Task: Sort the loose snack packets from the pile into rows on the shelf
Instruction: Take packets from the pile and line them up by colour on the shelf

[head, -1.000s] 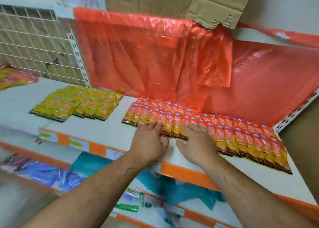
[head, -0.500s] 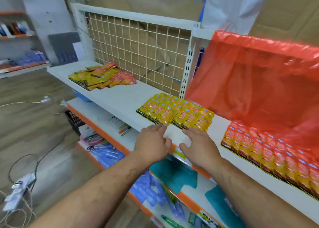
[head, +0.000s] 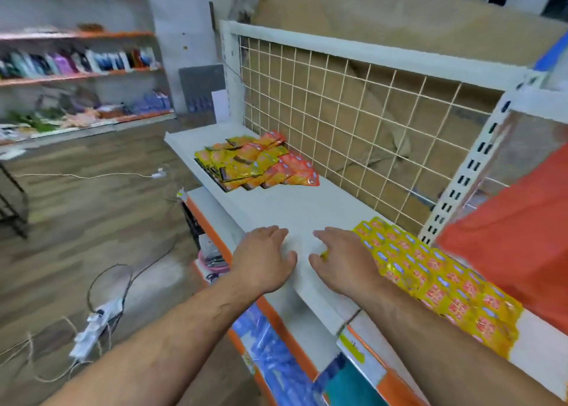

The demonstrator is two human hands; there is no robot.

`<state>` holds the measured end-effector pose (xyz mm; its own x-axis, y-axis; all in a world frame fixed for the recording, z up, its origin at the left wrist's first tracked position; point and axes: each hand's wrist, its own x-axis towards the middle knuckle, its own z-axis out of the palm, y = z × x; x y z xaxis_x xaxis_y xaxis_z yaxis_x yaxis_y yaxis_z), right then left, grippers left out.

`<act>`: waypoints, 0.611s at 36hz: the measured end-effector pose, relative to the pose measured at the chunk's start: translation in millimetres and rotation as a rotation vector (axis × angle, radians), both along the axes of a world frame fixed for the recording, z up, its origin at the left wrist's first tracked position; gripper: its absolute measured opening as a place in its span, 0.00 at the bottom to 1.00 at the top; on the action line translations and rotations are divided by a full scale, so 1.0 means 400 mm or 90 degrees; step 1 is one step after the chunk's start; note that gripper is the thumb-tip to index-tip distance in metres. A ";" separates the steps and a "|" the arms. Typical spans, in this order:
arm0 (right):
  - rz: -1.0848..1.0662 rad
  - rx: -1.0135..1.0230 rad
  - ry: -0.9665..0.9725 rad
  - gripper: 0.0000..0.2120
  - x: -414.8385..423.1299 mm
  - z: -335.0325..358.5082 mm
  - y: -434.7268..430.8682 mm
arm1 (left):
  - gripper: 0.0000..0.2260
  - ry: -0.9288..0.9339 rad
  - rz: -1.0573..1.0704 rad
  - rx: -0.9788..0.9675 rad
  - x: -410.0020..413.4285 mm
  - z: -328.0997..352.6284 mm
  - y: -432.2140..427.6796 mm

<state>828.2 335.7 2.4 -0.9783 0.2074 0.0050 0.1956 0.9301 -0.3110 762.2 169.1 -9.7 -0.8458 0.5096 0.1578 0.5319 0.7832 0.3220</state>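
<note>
A loose pile of yellow and orange snack packets [head: 255, 166] lies at the far left end of the white shelf [head: 295, 209]. Neat rows of yellow packets [head: 430, 273] cover the shelf to the right. My left hand [head: 264, 258] hovers over the bare shelf front with straight fingers and holds nothing. My right hand [head: 341, 258] is beside it, fingers spread, its edge at the left end of the yellow rows. A bit of yellow shows under its thumb; whether it holds a packet is unclear.
A white wire grid [head: 353, 120] backs the shelf. Red plastic sheet [head: 516, 246] hangs at the right. Lower shelves [head: 276, 353] hold blue and teal packs. A power strip and cables [head: 92, 329] lie on the wooden floor, with stocked shelves [head: 76, 64] at the far left.
Both hands and the view have swung left along the shelf, from the red packet rows past the yellow rows toward the loose pile, which is now in view.
</note>
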 end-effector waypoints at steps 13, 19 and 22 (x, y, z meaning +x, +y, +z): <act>0.071 -0.017 -0.004 0.27 -0.366 -0.001 -0.054 | 0.26 -0.013 0.058 -0.015 -0.321 0.012 -0.042; 0.044 -0.003 -0.004 0.26 -0.521 -0.019 -0.092 | 0.22 -0.008 0.026 0.011 -0.491 -0.001 -0.069; 0.010 0.000 -0.008 0.21 -0.604 -0.029 -0.111 | 0.19 0.007 0.000 0.031 -0.593 -0.011 -0.087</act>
